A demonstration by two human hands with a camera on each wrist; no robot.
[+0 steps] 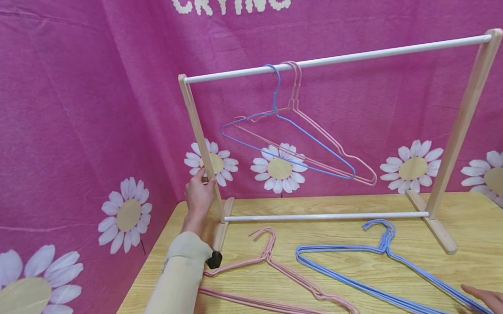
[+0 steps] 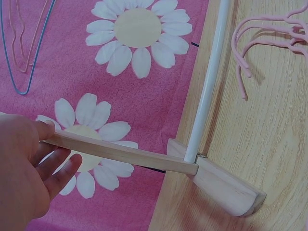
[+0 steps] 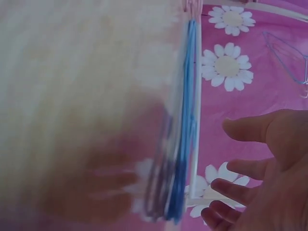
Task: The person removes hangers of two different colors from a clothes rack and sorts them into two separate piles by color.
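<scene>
Near the table's back left corner, the left hand is grasping the left wooden post of a small clothes rack, thumb on one side and fingers curling round the other. On the rack's white top rail, one blue hanger and one pink hanger are hanging side by side, touching. At the table's front right edge, the right hand is lying released, its fingers straight and spread, fingertips just beside a stack of blue hangers lying flat. A stack of pink hangers is lying to their left, toward the front left of the table.
</scene>
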